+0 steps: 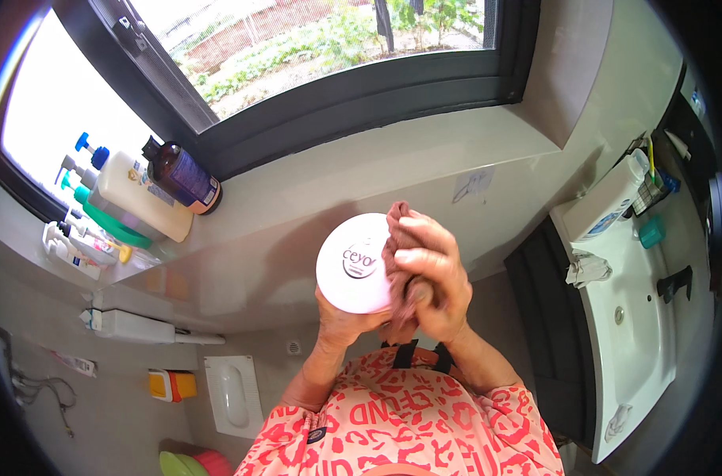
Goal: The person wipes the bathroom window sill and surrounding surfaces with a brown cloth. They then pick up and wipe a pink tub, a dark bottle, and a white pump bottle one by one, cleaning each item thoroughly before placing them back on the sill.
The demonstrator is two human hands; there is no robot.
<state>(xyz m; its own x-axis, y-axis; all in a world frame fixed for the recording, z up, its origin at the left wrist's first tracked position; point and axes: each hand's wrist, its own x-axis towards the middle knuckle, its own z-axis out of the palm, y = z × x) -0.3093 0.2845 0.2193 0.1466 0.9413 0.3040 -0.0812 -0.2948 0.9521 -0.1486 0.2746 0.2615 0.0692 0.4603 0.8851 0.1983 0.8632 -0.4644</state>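
In front of my chest I hold a white round container (346, 244), its flat end facing up and bearing printed writing. My left hand (349, 326) grips it from below and along its near side; most of those fingers are hidden behind it. My right hand (441, 268) clutches a crumpled brown cloth (399, 235) and presses it to the container's right side. Part of the cloth hangs down between the two hands.
Several pump bottles (138, 190) and a dark brown bottle (182, 175) stand on the left of the window sill (367, 157). To the right is a white washbasin (635, 351) with a tall white bottle (605, 196). A squat toilet (233, 395) lies on the floor at lower left.
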